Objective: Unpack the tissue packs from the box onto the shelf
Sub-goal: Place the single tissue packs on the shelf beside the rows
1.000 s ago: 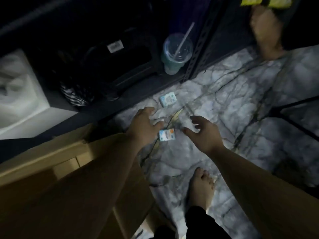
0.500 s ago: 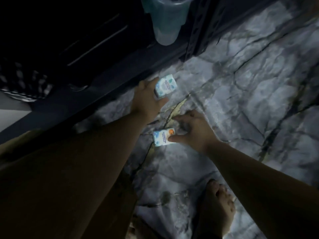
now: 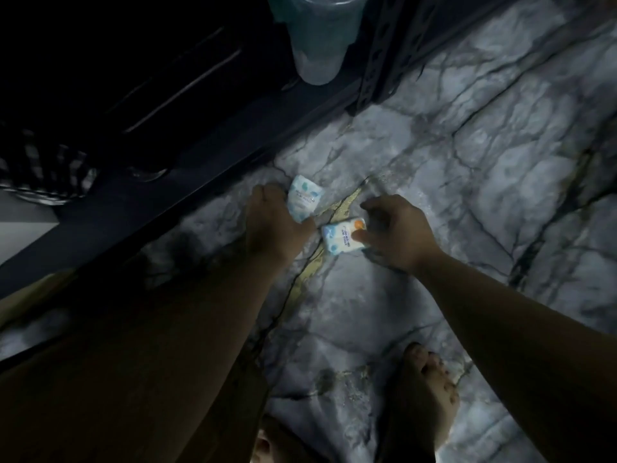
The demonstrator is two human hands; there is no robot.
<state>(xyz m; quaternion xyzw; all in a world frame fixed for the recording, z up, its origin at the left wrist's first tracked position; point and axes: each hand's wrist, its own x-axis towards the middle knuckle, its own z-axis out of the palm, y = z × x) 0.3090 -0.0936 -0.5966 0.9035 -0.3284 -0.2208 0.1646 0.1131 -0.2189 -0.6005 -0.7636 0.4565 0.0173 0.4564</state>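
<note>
Floor [image 3: 467, 162]: grey marble pattern with dark veins; one yellowish vein [image 3: 334, 225] runs diagonally through the centre. Cup [image 3: 317, 35]: translucent plastic, upright, at the top edge, its top cut off by the frame. Post [image 3: 377, 61]: dark perforated metal, just right of the cup, its base on the floor. Cloth [image 3: 43, 175]: checked, black and white, at the left edge. Bare feet: one [image 3: 424, 392] at lower right on the floor, a second [image 3: 267, 442] at the bottom edge.

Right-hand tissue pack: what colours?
White tissue pack with light blue marks and an orange spot at one corner; head view.
</note>
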